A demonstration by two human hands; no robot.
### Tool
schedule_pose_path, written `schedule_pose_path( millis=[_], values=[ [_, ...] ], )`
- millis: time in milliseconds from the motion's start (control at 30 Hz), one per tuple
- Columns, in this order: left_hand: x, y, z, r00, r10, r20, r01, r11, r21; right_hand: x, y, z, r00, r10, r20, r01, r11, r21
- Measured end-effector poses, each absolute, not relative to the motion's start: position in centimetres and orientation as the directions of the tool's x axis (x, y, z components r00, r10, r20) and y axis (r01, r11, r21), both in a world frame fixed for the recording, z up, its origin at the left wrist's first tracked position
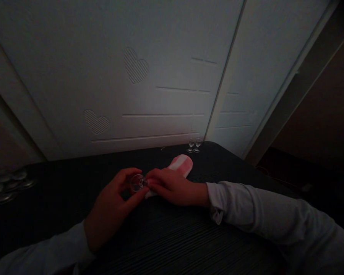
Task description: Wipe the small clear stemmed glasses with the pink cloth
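Note:
My left hand (117, 202) is closed around the rim of a small, clear stemmed glass (137, 183), which lies tilted sideways with its bowl toward that hand. My right hand (172, 186) grips a pink-and-white cloth (183, 164) and presses it to the stem end of the glass. Part of the cloth sticks out beyond the knuckles, and a small corner shows under the fingers. The glass's foot is hidden by the cloth and the right fingers.
Two small stemmed glasses (194, 145) stand upright near the far edge of the dark table (166, 236). Several more glasses (8, 183) cluster at the far left, dimly lit. Behind the table rises a white panel (166, 68) with carved hearts and lines.

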State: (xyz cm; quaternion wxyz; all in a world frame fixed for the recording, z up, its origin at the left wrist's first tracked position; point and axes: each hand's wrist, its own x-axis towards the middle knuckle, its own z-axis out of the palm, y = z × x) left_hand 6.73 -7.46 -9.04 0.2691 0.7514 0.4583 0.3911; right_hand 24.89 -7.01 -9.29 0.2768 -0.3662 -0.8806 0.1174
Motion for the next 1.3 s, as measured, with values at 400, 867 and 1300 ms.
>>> schedule_pose_path(
  millis=[400,867,1300],
  values=[
    [7.2,-7.2,-8.0,0.188,0.965,0.184,0.234,-0.226,0.946,24.9,-7.6,-9.2,-0.536,0.778,0.328,0.603,0.624,-0.497],
    [6.9,-7.5,-8.8,0.304,0.931,0.201,0.376,-0.311,0.873,24.6,-7.3,-8.9,-0.217,0.875,0.432,0.383,0.483,-0.787],
    [6.8,-8.4,-8.6,0.429,0.838,0.336,0.438,-0.519,0.734,24.8,-7.4,-9.2,-0.250,0.761,0.599,0.476,0.635,-0.609]
  ],
)
